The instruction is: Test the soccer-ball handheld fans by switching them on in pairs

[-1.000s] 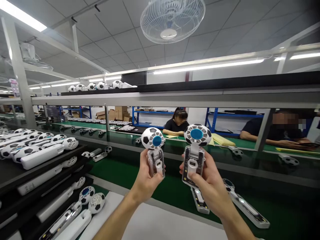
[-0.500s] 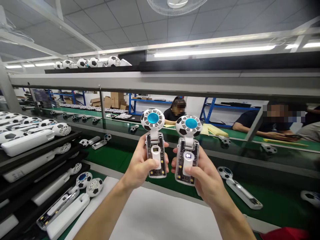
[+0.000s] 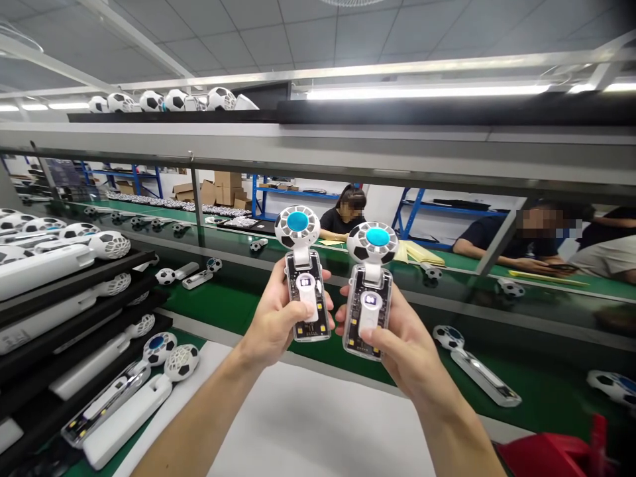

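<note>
My left hand (image 3: pixel 271 324) is wrapped round a handheld fan (image 3: pixel 304 266) with a soccer-ball head, a blue centre disc and a clear body that shows a dark circuit board. Its thumb lies on the white front panel, just below a small lit display. A matching handheld fan (image 3: pixel 371 273) is in my right hand (image 3: pixel 412 341), the thumb pressed low on its white panel; that display is lit too. Both fans stand nearly upright side by side, apart from each other, above the white sheet (image 3: pixel 318 424).
Black trays (image 3: pixel 142 262) stacked with similar fans stand at the left. More fans, such as one lying at the right (image 3: pixel 484 377), rest on the green conveyor belt (image 3: pixel 233 308). A red object (image 3: pixel 546 454) sits lower right. Across the line, people (image 3: pixel 342 215) sit; a shelf (image 3: pixel 348 140) spans overhead.
The view has tilted down slightly. The left fan's display, dim before, now glows brighter. Both hands keep their hold, and the right thumb sits slightly lower on its panel.
</note>
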`<state>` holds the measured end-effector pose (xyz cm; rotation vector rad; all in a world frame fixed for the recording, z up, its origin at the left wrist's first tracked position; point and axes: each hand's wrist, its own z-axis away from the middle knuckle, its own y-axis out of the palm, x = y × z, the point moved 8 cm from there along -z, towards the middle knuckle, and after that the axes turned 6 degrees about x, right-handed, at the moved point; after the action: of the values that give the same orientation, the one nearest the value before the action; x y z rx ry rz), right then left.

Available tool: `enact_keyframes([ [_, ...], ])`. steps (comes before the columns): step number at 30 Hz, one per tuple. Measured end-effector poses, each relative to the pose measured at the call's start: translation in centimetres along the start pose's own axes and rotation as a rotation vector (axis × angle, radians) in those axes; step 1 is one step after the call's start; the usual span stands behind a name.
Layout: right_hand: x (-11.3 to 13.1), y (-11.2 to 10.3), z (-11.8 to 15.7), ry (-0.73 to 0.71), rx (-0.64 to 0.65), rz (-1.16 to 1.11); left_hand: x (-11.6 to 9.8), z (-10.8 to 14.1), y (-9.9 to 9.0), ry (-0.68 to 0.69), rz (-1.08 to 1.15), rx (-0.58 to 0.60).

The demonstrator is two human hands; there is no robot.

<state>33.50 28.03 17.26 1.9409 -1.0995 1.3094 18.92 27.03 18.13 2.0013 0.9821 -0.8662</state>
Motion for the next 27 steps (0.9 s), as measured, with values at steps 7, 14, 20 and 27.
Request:
enact_keyframes([
  [7,0.2,-0.2,0.0,-0.04,-0.034,-0.03,-0.2,0.1,0.0,0.026,-0.029,0.043],
  [14,-0.1,-0.7,-0.1,-0.026,-0.076,-0.013,0.5,-0.1,0.3,-0.017,0.021,0.042],
  [20,-0.2,-0.6,-0.1,-0.013,-0.089,-0.041,0.8,0.0,1.0,-0.028,0.062,0.086],
  [27,0.3,0.1,-0.2,-0.041,-0.047,-0.096,0.9,0.2,1.5,-0.027,0.104,0.131],
])
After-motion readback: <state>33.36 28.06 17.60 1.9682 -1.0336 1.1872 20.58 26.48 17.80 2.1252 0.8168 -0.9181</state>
